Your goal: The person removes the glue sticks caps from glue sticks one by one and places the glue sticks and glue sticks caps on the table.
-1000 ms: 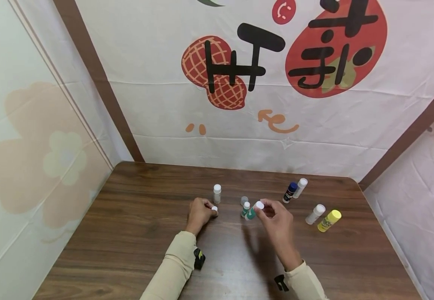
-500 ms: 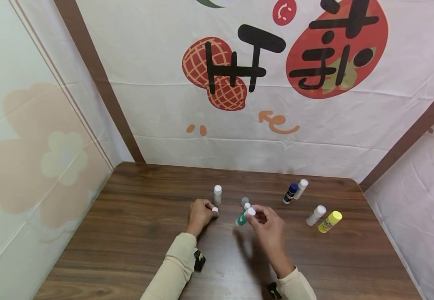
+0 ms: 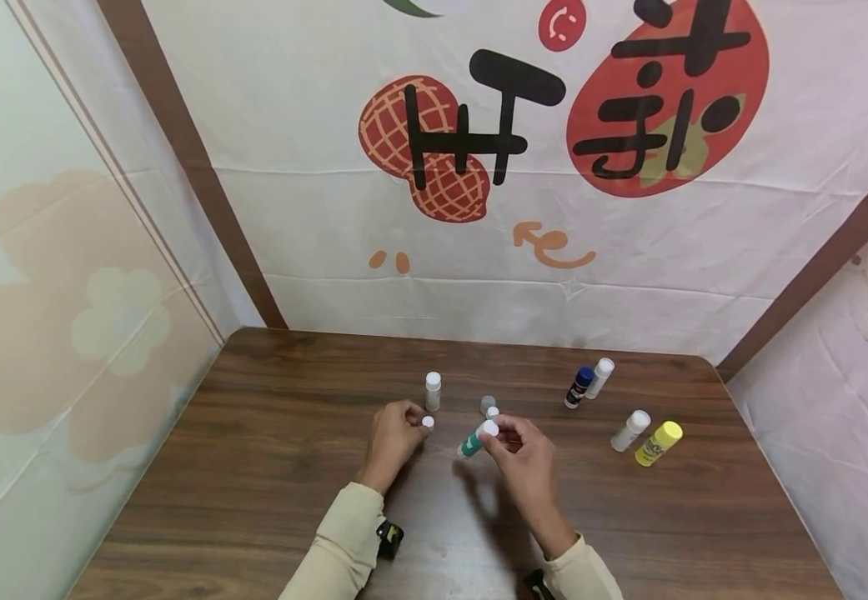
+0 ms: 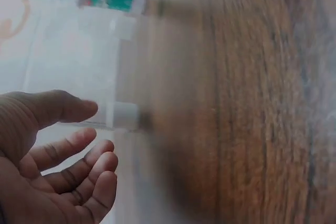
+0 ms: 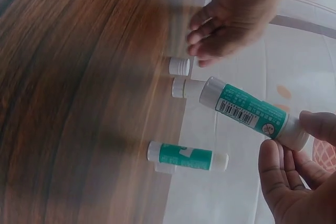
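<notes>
My right hand pinches a green glue stick by its white end, holding it tilted above the table. My left hand is beside a small white cap on the table. In the left wrist view its thumb and fingers are spread apart with nothing between them. Just behind that cap stands a white-topped glue stick. A second green glue stick stands upright, mostly hidden behind my right hand in the head view. Close behind it lies a greyish clear cap.
On the right of the wooden table stand a dark blue glue stick, a white one beside it, another white one and a yellow one. A printed cloth wall rises behind the table's back edge.
My right hand has carried the green glue stick leftward, away from the standing green one. My left fingers have come off the white cap, which stays on the table.
</notes>
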